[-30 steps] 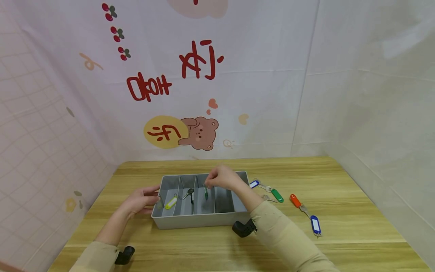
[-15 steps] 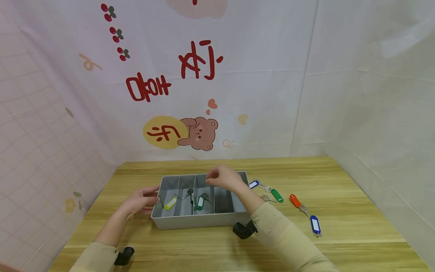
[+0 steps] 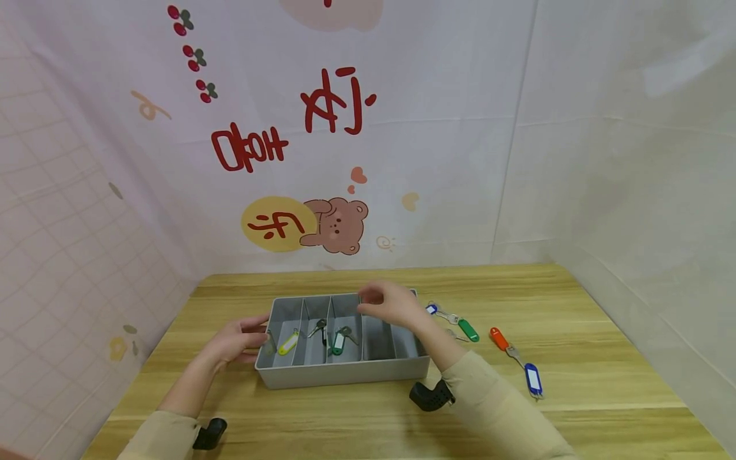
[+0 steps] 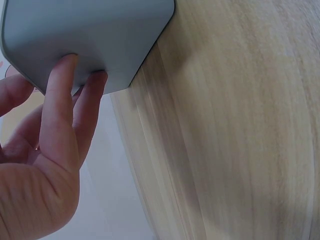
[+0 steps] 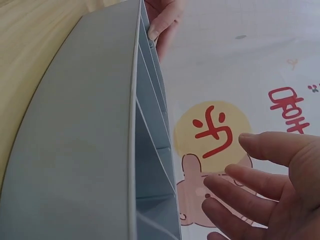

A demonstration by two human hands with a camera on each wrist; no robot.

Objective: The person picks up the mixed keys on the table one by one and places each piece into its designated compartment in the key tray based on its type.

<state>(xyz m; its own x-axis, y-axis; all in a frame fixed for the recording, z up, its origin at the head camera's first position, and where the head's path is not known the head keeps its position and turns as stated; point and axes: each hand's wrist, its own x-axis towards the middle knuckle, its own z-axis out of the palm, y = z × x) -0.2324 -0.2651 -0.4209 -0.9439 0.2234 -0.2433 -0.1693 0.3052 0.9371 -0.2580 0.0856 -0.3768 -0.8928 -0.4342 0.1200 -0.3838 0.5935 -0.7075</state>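
Observation:
A grey box (image 3: 345, 371) with several compartments stands on the table. My left hand (image 3: 232, 342) holds its left end, with fingertips on the outer wall (image 4: 125, 45) in the left wrist view. My right hand (image 3: 393, 303) hovers over its back right part, thumb and fingers apart with nothing between them in the right wrist view. A yellow key tag (image 3: 289, 343) lies in the leftmost compartment. In the second is a key (image 3: 317, 328) with something dark beside it. The third holds a green key tag (image 3: 338, 343) with its key (image 3: 348, 333).
Right of the box lie keys with a blue tag (image 3: 432, 309) and a green tag (image 3: 468, 330). Farther right are a red tag (image 3: 498, 338) and another blue tag (image 3: 533, 379), with a key (image 3: 513, 351) between. A printed white cloth (image 3: 437, 160) hangs behind the table (image 3: 322, 421).
My right hand has let go of the green-tagged key, which now lies in the third compartment. Since then the hand has moved slightly right. My left hand stays at the box's end.

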